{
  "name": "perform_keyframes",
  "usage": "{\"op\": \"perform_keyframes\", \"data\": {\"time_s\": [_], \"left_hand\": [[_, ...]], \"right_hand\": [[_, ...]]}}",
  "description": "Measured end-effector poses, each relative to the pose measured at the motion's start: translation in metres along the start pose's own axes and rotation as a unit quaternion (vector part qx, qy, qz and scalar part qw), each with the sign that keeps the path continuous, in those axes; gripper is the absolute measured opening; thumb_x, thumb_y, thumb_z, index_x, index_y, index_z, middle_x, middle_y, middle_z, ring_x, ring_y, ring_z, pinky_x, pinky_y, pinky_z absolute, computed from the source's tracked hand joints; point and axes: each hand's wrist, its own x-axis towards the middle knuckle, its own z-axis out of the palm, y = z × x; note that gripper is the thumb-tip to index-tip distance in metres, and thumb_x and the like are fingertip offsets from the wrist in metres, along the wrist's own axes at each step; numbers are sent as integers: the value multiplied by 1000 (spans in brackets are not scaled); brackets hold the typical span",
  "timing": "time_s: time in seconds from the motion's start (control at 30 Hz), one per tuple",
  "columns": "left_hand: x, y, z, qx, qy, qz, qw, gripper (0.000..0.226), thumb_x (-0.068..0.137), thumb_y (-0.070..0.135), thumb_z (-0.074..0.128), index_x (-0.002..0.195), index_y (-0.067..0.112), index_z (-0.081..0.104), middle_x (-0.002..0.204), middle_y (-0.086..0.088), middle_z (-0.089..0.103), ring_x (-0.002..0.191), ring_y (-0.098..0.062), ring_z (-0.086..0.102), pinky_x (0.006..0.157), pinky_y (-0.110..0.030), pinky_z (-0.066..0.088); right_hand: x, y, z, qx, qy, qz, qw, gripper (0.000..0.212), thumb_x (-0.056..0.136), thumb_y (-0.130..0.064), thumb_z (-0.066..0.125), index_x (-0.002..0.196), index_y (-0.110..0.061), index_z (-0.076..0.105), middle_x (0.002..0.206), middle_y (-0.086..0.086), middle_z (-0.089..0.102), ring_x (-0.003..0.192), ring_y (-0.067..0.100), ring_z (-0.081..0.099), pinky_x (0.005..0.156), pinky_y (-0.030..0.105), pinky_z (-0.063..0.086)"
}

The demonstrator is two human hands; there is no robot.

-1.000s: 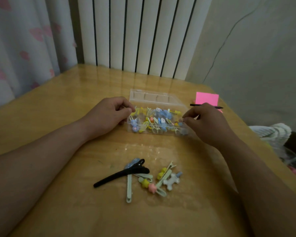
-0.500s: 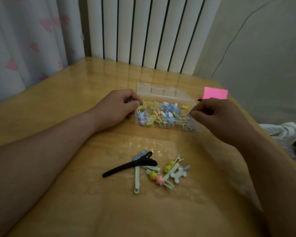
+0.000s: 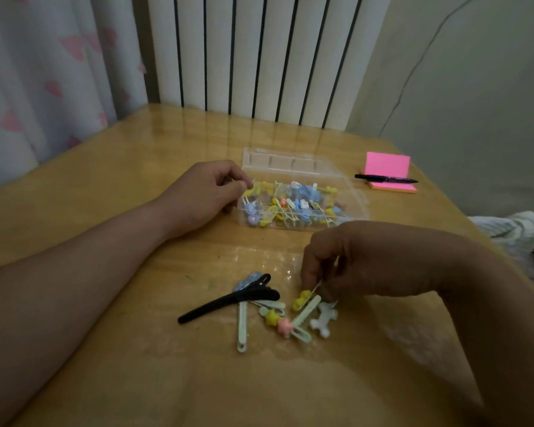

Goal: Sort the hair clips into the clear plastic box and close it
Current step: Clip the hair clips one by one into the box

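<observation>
Head, clear box (image 3: 290, 164) open, pastel clips (image 3: 290, 208) inside

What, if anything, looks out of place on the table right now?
Nothing spilled or broken. The clear plastic box stands open, gripped by the left hand. A tangled heap of hair clips lies outside it, a black clip across them; the right hand pinches a yellow clip.
</observation>
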Motion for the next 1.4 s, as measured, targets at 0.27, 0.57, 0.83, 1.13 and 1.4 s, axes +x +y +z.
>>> {"op": "perform_keyframes", "data": {"time_s": [0.27,0.57,0.83,1.13,1.4], "left_hand": [[1,-1,0,0,6,-5,1000,12,104,21,65,103,24,77,87,-6,74,67,-1,62,64,-15,52],[2,-2,2,-4,9,-10,1000,11,103,23,66,103,24,77,84,-1,73,67,0,62,65,-16,52],[0,1,1,-7,7,-11,1000,12,104,21,65,103,20,77,83,-4,71,66,-1,60,67,-20,51],[-1,4,0,-14,2,-16,1000,12,104,19,64,105,18,76,85,-7,71,69,-7,62,72,-29,55],[-1,4,0,-6,1,-14,1000,13,104,19,63,104,21,76,80,0,70,64,0,60,65,-17,52]], "right_hand": [[9,9,3,-29,89,26,995,5,95,-33,76,92,-37,74,93,-25,70,85,-4,66,68,11,48],[21,56,-2,62,532,111,837,6,94,-27,77,98,-27,71,83,-13,69,75,-3,63,59,8,44],[39,63,2,-40,482,164,860,13,87,-29,78,91,-32,66,81,-16,64,74,3,60,62,32,49],[35,63,-3,-25,442,166,881,8,86,-25,71,81,-31,68,80,-14,69,76,7,63,69,37,55],[38,64,-1,-132,420,181,880,38,100,-42,61,68,-21,60,66,-4,63,61,13,57,55,30,43]]}}
